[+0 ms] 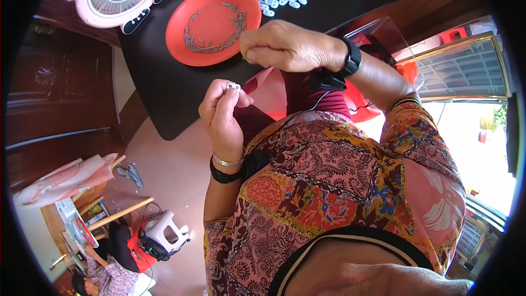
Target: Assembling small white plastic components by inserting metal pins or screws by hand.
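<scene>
we see a carved dark wooden cabinet (46, 77) at left, a pinkish floor (170, 172), and daylight flooding an opening (457, 142), perhaps a doorway, at right.

Daylight enters strongly at the right, where the window (490, 148) burns out to near white, while the wooden cabinet (60, 71) on the left sits dim. Soft highlights lie on the right hand (293, 48). The fisheye lens bends straight edges outward, black darkness swallows the corners, and the farthest areas look soft.
</scene>
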Demonstrator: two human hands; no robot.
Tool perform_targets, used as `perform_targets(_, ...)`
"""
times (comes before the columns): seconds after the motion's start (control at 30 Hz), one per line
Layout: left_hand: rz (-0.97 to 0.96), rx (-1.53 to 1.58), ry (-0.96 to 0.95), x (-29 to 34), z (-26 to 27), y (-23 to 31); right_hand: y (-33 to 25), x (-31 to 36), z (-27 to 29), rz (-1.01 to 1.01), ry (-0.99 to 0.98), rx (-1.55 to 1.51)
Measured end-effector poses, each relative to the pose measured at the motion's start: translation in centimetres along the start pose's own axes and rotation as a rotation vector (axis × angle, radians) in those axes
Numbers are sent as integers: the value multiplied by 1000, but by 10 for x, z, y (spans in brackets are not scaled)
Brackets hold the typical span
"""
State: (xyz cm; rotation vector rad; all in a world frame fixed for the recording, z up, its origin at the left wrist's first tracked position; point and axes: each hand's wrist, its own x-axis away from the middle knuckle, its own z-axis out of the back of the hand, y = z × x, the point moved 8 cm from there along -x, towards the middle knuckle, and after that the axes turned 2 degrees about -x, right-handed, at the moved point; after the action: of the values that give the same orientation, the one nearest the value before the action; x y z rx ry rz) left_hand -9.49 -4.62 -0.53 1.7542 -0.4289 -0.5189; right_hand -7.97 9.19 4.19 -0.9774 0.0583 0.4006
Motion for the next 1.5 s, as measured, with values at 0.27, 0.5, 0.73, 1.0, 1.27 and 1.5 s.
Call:
perform_targets(0.27,42,-125,-154,-2,-19,-2,-9,21,-28,40,-155,-256)
perform_targets(0.5,67,-89,-185,-2,-24,-3,6,32,-29,-42,-37,-445)
perform_targets(0.73,21,-241,-199,-2,-27,1,8,35,-21,-28,64,-393)
perform_targets(1.0,24,-269,-206,-1,-27,-2,4,36,-21,-22,57,-287)
perform_targets(1.27,23,-270,-211,0,-27,-3,4,37,-21,-23,54,-294)
perform_targets(1.5,23,-346,-241,-1,-31,-2,2,35,-18,-23,27,-174)
